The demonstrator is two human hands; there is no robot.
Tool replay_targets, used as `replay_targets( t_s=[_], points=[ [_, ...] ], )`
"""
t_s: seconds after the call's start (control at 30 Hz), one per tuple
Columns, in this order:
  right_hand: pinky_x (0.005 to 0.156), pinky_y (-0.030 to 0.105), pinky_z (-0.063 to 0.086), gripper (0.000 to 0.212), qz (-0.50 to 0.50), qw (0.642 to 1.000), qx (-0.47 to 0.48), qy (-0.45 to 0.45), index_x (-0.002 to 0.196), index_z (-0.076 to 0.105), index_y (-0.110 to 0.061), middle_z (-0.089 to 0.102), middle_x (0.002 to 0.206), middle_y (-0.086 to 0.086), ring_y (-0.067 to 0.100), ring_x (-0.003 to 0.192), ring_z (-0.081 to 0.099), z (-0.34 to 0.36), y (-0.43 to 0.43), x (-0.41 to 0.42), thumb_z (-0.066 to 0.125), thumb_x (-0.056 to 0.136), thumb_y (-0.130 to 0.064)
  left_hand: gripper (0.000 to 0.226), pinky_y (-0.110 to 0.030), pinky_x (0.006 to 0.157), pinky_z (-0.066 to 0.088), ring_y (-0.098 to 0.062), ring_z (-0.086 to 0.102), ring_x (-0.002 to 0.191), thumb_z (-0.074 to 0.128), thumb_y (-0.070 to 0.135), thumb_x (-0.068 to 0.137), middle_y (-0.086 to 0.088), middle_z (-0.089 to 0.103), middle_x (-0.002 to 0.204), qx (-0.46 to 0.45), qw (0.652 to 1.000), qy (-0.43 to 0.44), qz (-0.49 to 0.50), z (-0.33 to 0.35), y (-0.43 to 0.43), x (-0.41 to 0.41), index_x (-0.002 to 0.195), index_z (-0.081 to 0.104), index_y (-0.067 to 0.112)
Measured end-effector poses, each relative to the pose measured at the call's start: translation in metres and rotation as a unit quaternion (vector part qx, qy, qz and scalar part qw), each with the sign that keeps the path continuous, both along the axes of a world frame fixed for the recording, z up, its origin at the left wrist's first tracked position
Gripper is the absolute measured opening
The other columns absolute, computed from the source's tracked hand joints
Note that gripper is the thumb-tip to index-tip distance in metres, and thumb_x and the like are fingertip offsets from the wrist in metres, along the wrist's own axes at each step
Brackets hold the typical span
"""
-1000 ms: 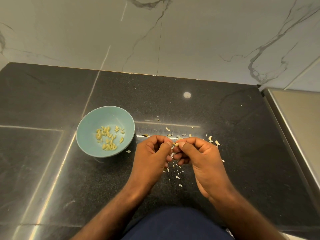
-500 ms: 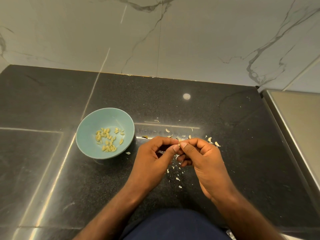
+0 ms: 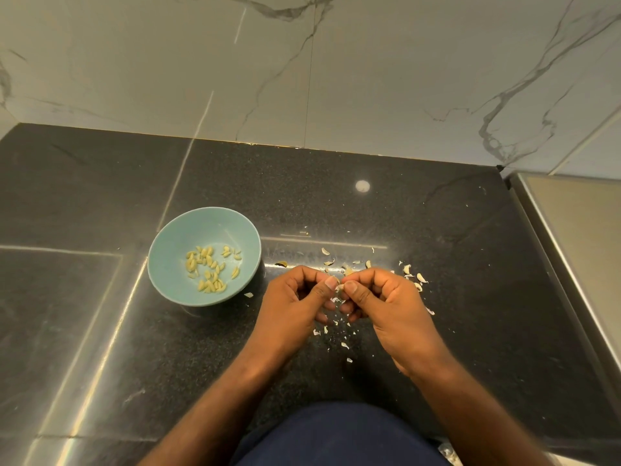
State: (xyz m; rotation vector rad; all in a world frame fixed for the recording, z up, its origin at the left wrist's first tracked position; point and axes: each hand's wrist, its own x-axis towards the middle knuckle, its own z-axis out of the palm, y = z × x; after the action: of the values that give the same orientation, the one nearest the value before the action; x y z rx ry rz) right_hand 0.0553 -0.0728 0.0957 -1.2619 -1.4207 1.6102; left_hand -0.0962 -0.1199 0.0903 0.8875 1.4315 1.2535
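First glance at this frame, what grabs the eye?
The left hand and right hand meet at centre frame, both pinching a small pale seed between thumbs and fingertips above the black counter. To their left stands a light blue bowl with a small heap of yellowish kernels in it. Pale husk bits lie scattered on the counter around the hands.

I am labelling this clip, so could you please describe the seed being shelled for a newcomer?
On the black counter, right of the teal bowl, the left hand and right hand meet thumb to thumb. The seed is the pale sliver pinched between the thumb tips; unlike the loose husk bits and the bowl's kernels, it alone is held.
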Motion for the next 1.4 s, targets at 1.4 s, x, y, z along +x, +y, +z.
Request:
replay_targets(
  t_s=[1.4],
  points=[
    [0.069, 0.027, 0.057, 0.014, -0.054, 0.996, 0.069, -0.029, 0.094, 0.072, -0.013, 0.074, 0.083, 0.006, 0.018, 0.077, 0.07, -0.004, 0.001, -0.005, 0.063, 0.094, -0.002, 0.046, -0.035, 0.103, 0.05, -0.016, 0.065, 0.117, 0.048, -0.013, 0.092, -0.004, 0.072, 0.119, -0.036, 0.984, -0.166, -0.059, 0.013, -0.007, 0.016, 0.131, 0.061, 0.01]
  ],
)
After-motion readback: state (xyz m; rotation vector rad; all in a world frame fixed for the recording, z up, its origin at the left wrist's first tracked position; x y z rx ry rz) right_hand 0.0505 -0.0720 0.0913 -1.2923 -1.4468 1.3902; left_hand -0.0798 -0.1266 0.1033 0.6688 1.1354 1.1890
